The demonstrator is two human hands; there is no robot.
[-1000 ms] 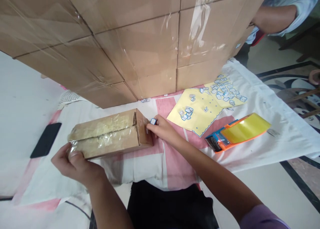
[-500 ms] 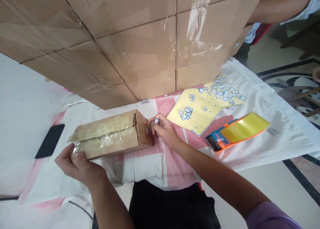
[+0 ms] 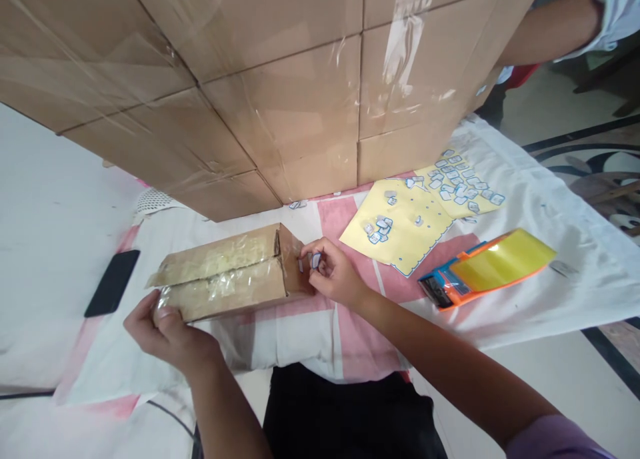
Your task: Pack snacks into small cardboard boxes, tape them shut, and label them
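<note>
A small taped cardboard box (image 3: 225, 275) lies on the pink and white cloth (image 3: 345, 319) in front of me. My left hand (image 3: 167, 332) grips its near left end, fingers curled over the edge. At the box's right end my right hand (image 3: 333, 272) pinches a small blue-edged white sticker (image 3: 315, 260) between thumb and fingers. Another such sticker (image 3: 301, 265) sits on that end face, just left of my fingers.
A wall of large stacked cardboard boxes (image 3: 280, 79) rises right behind the small box. Yellow sheets (image 3: 415, 222) with several loose stickers lie to the right, near an orange tape dispenser (image 3: 487, 265). A black phone (image 3: 111, 283) lies at the left. Another person's arm (image 3: 550, 25) shows at top right.
My right hand has dropped from the box's top right corner to its end face, still pinching a sticker. A sticker has appeared on that end face. The left hand keeps its grip.
</note>
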